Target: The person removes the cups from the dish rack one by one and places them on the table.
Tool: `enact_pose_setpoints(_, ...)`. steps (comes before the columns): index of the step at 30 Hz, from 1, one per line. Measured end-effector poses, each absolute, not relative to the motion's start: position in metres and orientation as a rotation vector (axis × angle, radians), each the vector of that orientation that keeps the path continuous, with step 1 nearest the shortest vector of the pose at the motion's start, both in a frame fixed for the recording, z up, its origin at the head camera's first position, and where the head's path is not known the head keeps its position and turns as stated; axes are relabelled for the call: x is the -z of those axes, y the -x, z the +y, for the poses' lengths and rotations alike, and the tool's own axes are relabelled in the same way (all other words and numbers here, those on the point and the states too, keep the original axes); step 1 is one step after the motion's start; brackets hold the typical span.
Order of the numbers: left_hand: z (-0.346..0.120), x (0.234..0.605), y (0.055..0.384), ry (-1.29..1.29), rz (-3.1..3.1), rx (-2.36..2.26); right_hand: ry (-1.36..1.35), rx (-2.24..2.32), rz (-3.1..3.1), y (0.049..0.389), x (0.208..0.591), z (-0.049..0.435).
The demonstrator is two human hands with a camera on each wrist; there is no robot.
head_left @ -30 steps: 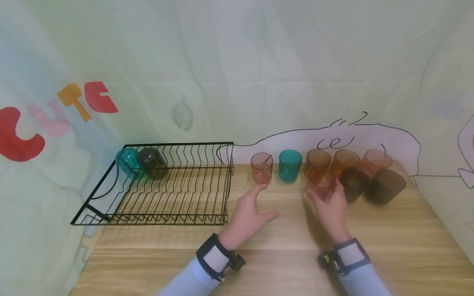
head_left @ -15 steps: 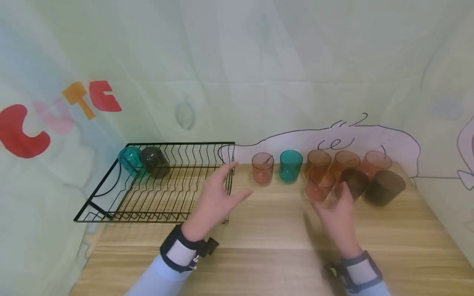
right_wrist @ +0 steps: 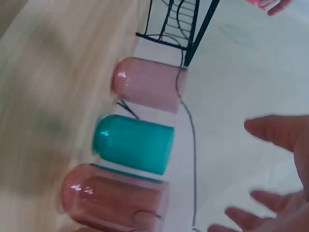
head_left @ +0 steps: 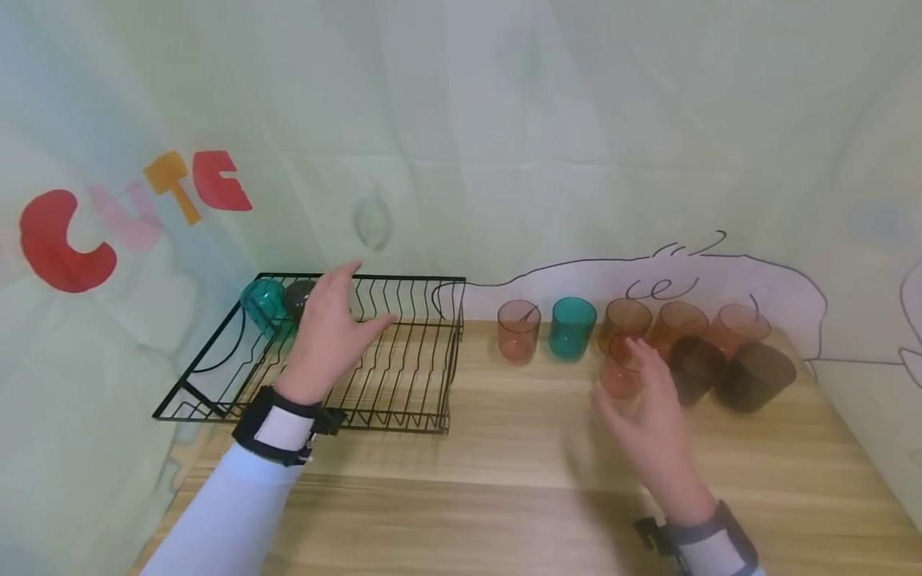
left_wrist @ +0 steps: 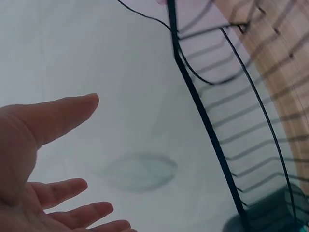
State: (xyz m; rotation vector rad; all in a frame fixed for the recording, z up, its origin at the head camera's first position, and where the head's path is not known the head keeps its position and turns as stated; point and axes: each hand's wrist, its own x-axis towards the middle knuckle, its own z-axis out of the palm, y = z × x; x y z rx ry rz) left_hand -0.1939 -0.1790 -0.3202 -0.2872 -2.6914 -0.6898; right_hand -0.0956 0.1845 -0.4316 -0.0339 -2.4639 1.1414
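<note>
My left hand hangs over the black wire rack, thumb and fingers spread apart, nothing between them. Behind it sit a teal cup and a dark grey cup, the latter partly covered by the hand. On the right, my right hand is held with fingers apart just in front of a pink cup and partly overlaps it. In the right wrist view that hand is empty, apart from a pink cup and a teal cup.
Another pink cup and a teal cup stand upright between rack and right hand. Amber cups, a further pink cup and dark brown cups cluster at right. A printed curtain backs the wooden table.
My left hand has moved left from near the leftmost pink cup to over the rack. The right hand has let go of the front pink cup and drawn slightly back. The cups stay put.
</note>
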Motion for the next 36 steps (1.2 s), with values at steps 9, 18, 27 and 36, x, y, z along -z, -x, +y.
enact_pose_setpoints(9, -0.21, 0.33, 0.231, 0.243, -2.766, 0.472, -0.192, -1.066, -2.62, 0.098, 0.435, 0.166)
enact_pose_setpoints(18, -0.23, 0.354, 0.257, 0.096, -2.857, 0.252, -0.316, -0.959, -2.648, 0.102, 0.449, 0.152)
enact_pose_setpoints(27, -0.236, 0.363, 0.269, 0.043, -2.917, 0.195, -0.315, -0.945, -2.714, 0.105, 0.455, 0.147)
enact_pose_setpoints(36, -0.239, 0.368, 0.274, 0.012, -2.973, 0.174, -0.323, -0.93, -2.693, 0.11, 0.457, 0.146)
